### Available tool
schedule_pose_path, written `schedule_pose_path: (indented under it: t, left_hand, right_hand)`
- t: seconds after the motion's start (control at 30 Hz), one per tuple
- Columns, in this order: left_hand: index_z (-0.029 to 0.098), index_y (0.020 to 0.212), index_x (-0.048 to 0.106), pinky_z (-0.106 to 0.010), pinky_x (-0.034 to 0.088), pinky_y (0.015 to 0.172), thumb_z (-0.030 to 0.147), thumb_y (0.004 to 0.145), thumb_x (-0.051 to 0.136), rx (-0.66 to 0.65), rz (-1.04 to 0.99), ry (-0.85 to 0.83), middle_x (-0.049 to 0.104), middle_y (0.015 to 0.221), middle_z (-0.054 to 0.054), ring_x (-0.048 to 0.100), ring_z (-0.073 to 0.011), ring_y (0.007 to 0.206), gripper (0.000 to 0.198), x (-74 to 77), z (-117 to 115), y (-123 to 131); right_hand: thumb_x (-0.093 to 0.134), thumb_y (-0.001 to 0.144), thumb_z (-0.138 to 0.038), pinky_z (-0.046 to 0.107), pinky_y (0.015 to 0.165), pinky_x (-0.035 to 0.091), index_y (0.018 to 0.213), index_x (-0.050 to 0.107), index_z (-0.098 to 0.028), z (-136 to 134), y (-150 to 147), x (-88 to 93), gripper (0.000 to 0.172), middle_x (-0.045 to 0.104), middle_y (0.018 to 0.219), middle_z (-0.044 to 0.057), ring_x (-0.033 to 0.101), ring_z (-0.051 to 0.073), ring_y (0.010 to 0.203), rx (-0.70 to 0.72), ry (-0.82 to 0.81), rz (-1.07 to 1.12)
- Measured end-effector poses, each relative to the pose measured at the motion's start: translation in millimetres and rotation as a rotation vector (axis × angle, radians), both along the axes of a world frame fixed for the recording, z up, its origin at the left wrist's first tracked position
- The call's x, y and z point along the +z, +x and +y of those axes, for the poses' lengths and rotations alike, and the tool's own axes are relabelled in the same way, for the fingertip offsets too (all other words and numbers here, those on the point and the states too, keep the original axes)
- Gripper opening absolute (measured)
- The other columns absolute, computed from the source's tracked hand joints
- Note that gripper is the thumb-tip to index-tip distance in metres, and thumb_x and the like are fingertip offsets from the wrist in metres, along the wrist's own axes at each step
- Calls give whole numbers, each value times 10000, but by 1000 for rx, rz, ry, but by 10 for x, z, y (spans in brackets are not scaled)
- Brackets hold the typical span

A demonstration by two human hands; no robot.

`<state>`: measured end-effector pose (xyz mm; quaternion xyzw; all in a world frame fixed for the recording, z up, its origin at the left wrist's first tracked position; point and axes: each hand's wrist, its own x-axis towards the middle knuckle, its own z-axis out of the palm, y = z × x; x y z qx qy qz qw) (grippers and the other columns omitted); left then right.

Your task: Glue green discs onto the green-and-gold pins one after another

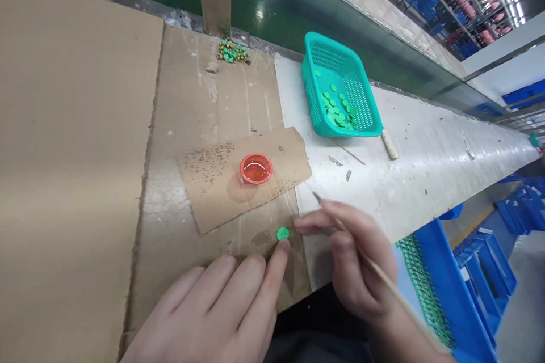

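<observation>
- A small green disc [283, 233] with tiny holes lies right at the tip of the left index finger, just left of the right hand's fingertips.
- From where I stand, the left hand [230, 306] is stretched out, fingers side by side, index fingertip touching the disc's near edge; I can't make out the thumb.
- The right hand [361, 261] pinches a thin wooden stick [398, 294], its dark tip poking past the fingers, clear of the disc.
- Beyond the left hand's fingers, a red cup [256, 155] of reddish liquid stands on a cardboard strip [217, 204] sprinkled with brown flecks.
- Farther ahead of the left hand sits a heap of small green and yellow pieces [233, 51].
- Well ahead of the right hand, a teal basket [313, 93] holds more green discs [340, 119]; another stick [351, 153] and a whitish cylinder [389, 144] lie on its near side.
- A broad cardboard sheet [72, 153] covers the surface [426, 136] left of both hands.
- Blue bins [483, 278] stand to the right of the right hand.
</observation>
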<state>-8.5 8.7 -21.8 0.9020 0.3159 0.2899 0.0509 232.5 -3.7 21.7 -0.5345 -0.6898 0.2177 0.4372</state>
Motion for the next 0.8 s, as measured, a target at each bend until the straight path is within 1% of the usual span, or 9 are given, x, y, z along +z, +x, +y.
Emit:
schedule_pose_path:
  t: [0.1,0.23,0.33,0.43,0.5,0.53,0.63,0.7,0.8]
  left_hand:
    - [94,1516,726,-461,432,877,131,1148,530,15,-3,6,790,1046,-80,635,-281,955,418,45,13,-2]
    - [149,1489,743,-441,460,872,138,1175,479,3,23,-50,745,990,-38,661,-248,901,410,165,58,17]
    - [192,1458,764,-394,532,845,157,1175,505,-11,-28,-124,763,1008,-24,709,-219,895,385,261,89,5]
    - [283,1484,768,-299,629,900,171,1175,552,2,-170,-320,828,1172,-23,792,-185,1036,393,316,42,-87]
    - [334,1480,780,-254,678,917,259,1176,640,122,-310,-493,851,1243,-24,830,-177,1072,343,339,-35,-175]
    - [340,1459,795,-241,698,881,326,1157,709,212,-392,-580,864,1210,-25,846,-178,1023,314,357,-74,-212]
    - [276,1251,876,-219,714,690,537,993,930,425,-636,-835,869,932,-24,847,-186,760,371,452,-139,-246]
    - [224,1076,899,-249,732,653,626,876,1014,469,-751,-990,863,839,-53,851,-216,694,464,537,-124,-200]
    - [192,976,904,-302,756,663,709,771,1063,480,-849,-1135,886,861,-116,880,-268,720,578,634,-65,-104]
  right_hand:
    - [629,1140,-42,452,1049,692,1378,741,-244,229,104,68,332,902,1274,86,862,229,1139,290,-34,-161]
    - [650,1072,11,417,1014,661,1204,727,-256,411,152,89,307,911,1169,34,800,195,997,390,-12,-201]
    - [660,1066,-14,392,949,642,1126,713,-263,387,150,50,262,895,1078,18,735,198,937,376,24,-197]
    - [666,1061,-29,392,917,618,1110,711,-254,279,103,2,235,874,1036,32,704,220,951,303,65,-204]
    - [663,1077,-48,398,885,600,1107,718,-247,191,44,-23,208,861,1012,44,691,234,947,232,86,-222]
    - [653,1091,-58,401,865,591,1093,718,-244,147,10,-33,197,852,992,49,683,239,929,199,93,-232]
    - [622,1113,-71,415,799,575,1043,719,-230,30,-71,-57,199,806,900,56,662,255,867,131,101,-244]
    - [590,1104,-49,434,805,607,1138,742,-210,-34,-73,-60,224,812,944,74,684,269,894,111,118,-201]
    - [506,1064,9,493,982,687,1528,673,-199,-117,45,-11,536,842,1292,139,770,286,1140,152,129,-63]
